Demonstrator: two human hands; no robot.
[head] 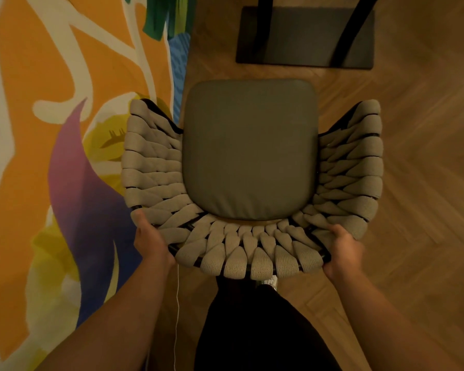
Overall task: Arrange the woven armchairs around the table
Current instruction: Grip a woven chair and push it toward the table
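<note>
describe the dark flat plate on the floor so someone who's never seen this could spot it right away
Start at the woven armchair held at its back by both hands. Look past the front edge of its grey seat cushion across the herringbone wood floor. The black rectangular base plate lies there flat, two dark legs rising from it; nothing else on the floor is flat and black.

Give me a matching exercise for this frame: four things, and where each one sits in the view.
Things:
1. cushion
2. rug
3. table base
4. left hand

Places:
A. top of view, beyond the chair
B. left side, on the floor
C. on the chair seat
D. gripping the chair's back rim, lower left

Pairs: 1-C, 2-B, 3-A, 4-D
</note>
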